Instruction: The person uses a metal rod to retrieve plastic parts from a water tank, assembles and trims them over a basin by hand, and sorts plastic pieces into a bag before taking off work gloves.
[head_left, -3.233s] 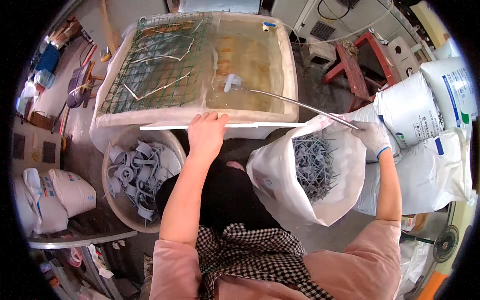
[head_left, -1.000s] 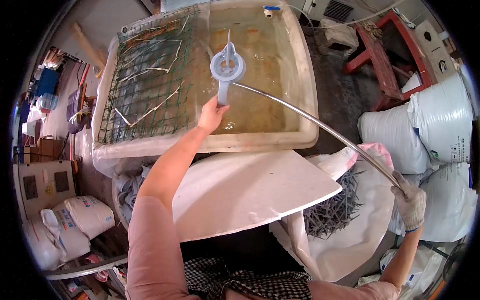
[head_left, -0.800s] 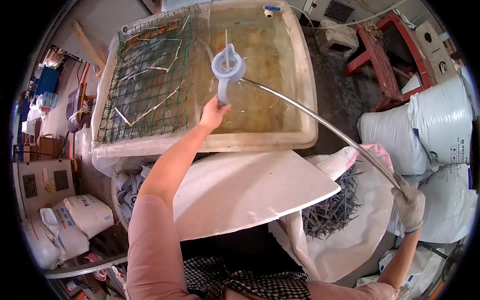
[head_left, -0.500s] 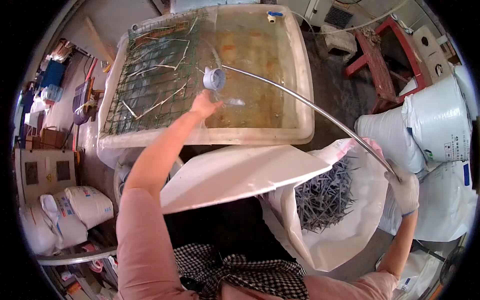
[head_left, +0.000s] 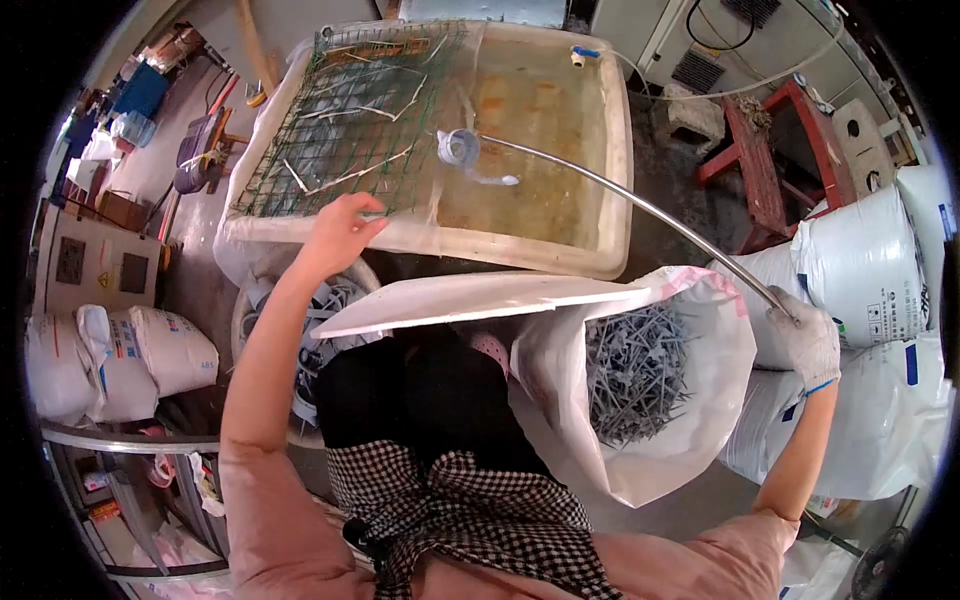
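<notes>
Standing across from the worker, I see a wide pale tank (head_left: 540,258) of cloudy, brownish water, with a green net (head_left: 350,110) over its left part and a blue-handled valve (head_left: 583,52) at the far edge. A white board (head_left: 480,298) sits in front, between a tub of grey parts and an open white sack (head_left: 700,420) full of spiky grey pieces (head_left: 640,375). A red stand (head_left: 740,165) occupies the floor to the right.

Stacked white bags (head_left: 865,260) carry dark print and blue patches, too small to read; the left-hand cabinet (head_left: 100,255) wears a yellow triangular label.

The left hand is bare (head_left: 345,232), thumb parted from lightly curled fingers, nothing between them, above the tank's near rim; whether it touches, I can't tell. The gloved right hand (head_left: 808,335) has its fingers wrapped round a metal rod (head_left: 640,203), whose far end reaches right beside a grey ringed part (head_left: 460,148) at the water, its strip trailing rightward.
</notes>
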